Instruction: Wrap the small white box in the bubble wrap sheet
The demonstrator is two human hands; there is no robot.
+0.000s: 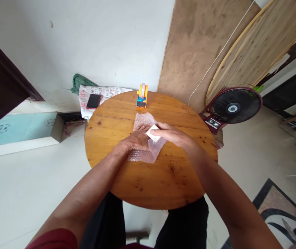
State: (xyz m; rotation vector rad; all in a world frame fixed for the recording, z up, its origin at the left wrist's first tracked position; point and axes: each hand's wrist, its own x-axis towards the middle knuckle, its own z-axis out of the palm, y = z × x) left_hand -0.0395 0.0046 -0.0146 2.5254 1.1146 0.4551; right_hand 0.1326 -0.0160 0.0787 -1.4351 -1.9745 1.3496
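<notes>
A sheet of pinkish clear bubble wrap (142, 156) lies on the round wooden table (174, 173). Flat on top of it rests my left hand (139, 138), palm down with the fingers stretched toward the far side. My right hand (170, 134) grips a small white box (153, 133), the thumb across its upper face. The box is tilted and sits just above or against the left hand's fingers; I cannot tell whether they touch. The right hand's other fingers are partly hidden behind the box.
An orange and blue tape dispenser (142, 96) stands at the table's far edge. Left of it, a phone (93, 101) lies on a printed white sack (85, 91). A dark fan (232, 108) is beside the table on the right. The wall (106, 41) rises behind.
</notes>
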